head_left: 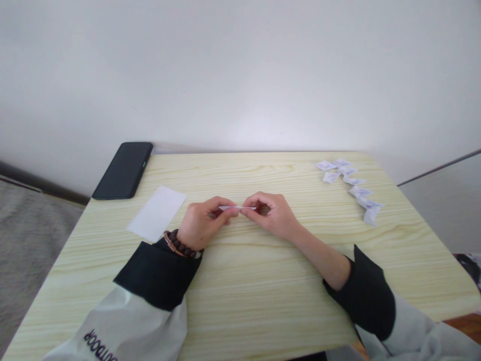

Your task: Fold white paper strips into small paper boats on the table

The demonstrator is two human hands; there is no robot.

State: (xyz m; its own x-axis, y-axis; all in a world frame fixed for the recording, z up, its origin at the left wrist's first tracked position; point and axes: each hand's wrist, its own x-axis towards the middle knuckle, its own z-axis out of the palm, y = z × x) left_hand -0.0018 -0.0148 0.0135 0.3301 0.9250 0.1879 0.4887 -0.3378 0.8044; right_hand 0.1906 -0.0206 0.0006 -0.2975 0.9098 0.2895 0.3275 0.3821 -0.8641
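Between my two hands is a small folded piece of white paper (239,207), held nearly edge-on above the middle of the table. My left hand (210,215) pinches its left part between thumb and fingers. On the other side my right hand (272,213) grips the right part in the same way, and the fingertips of both hands almost meet. The fingers hide much of the paper's shape. A flat sheet of white paper (156,213) lies just left of my left hand.
A black smartphone (123,170) rests at the table's back left corner. Several small folded white paper pieces (359,192) lie in a loose chain at the back right. The light wooden table (255,301) meets a white wall (240,75) behind.
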